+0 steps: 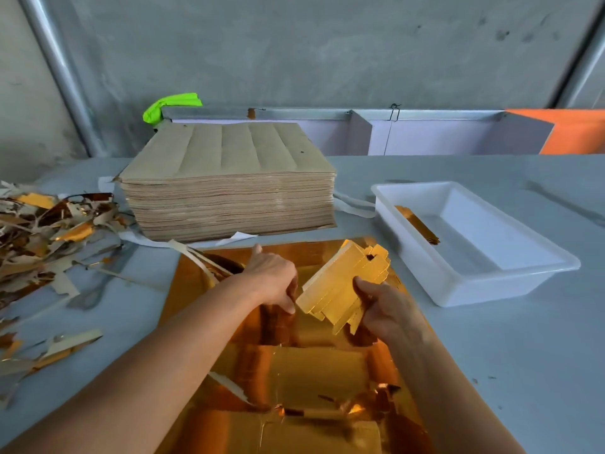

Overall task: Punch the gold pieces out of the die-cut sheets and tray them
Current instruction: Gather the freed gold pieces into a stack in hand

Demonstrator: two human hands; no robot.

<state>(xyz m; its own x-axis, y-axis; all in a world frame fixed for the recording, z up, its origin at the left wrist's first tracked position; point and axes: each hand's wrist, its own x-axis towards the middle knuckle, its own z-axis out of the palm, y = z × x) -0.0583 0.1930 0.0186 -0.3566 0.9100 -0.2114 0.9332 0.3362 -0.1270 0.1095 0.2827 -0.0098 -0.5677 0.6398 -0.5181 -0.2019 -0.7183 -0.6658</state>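
Both hands hold a thick stack of punched gold card pieces [343, 283] above the gold die-cut sheet [314, 365] at the tabletop's near edge: right hand [386, 309] grips its end, left hand [275, 276] pinches its edge. Square the stack first, then lay it flat in the white plastic tray [471, 283] at right, beside the gold pieces [417, 224] already inside.

A small stack of gold pieces [343, 283] is sitting tilted in the air above the gold sheet [314, 371], its stepped, notched edges roughly lined up. The gold sheet is lying flat at the near edge of the table [510, 348], shiny side up, with rectangular cut lines showing and torn bits curling on it. Behind it, a thick stack of sheets [229, 181] is resting brown side up. The white tray [474, 244] is standing toward the right edge, holding a few gold pieces [417, 224] against its left wall.
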